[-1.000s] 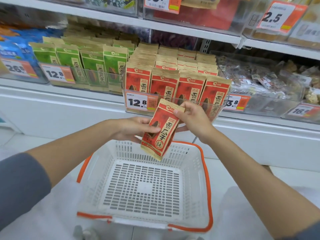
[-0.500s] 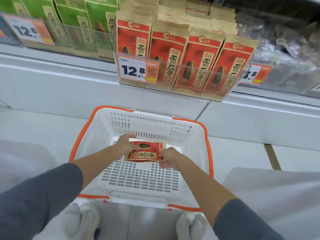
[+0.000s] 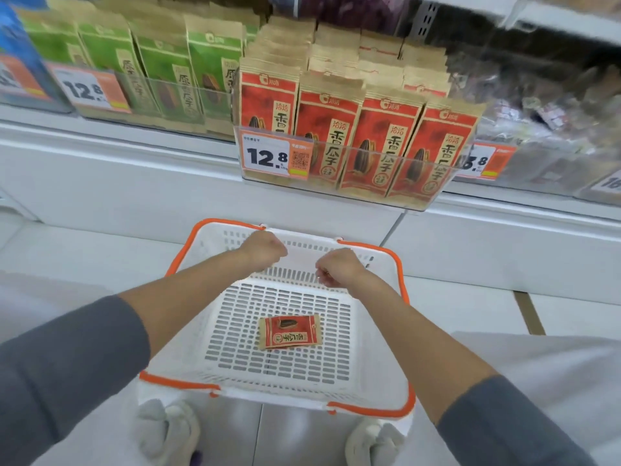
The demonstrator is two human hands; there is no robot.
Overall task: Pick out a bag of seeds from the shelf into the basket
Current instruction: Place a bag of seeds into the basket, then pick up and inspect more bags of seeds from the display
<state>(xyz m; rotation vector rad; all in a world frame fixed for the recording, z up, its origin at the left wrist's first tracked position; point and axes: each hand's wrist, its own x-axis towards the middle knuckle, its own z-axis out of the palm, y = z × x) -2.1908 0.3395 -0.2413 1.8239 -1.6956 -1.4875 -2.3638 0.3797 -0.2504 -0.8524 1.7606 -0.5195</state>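
A red-and-tan bag of seeds [image 3: 289, 332] lies flat on the slotted floor of the white basket [image 3: 379, 348], which has orange rims and sits on the floor. My left hand [image 3: 263, 250] and my right hand [image 3: 337, 266] hover above the far half of the basket, apart from the bag. Their fingers hang loosely curled and hold nothing. On the shelf above, a clear bin holds rows of matching red seed bags [image 3: 379, 146].
Green seed bags [image 3: 161, 72] fill the bin to the left of the red ones. A 12.8 price tag [image 3: 268, 158] hangs on the red bin's front. My white shoes [image 3: 168, 428] stand against the basket's near edge, with pale floor tiles around it.
Both hands lowered the bag from shelf height into the basket, let go of it and have lifted away toward the far rim. The bag now lies alone on the basket floor.
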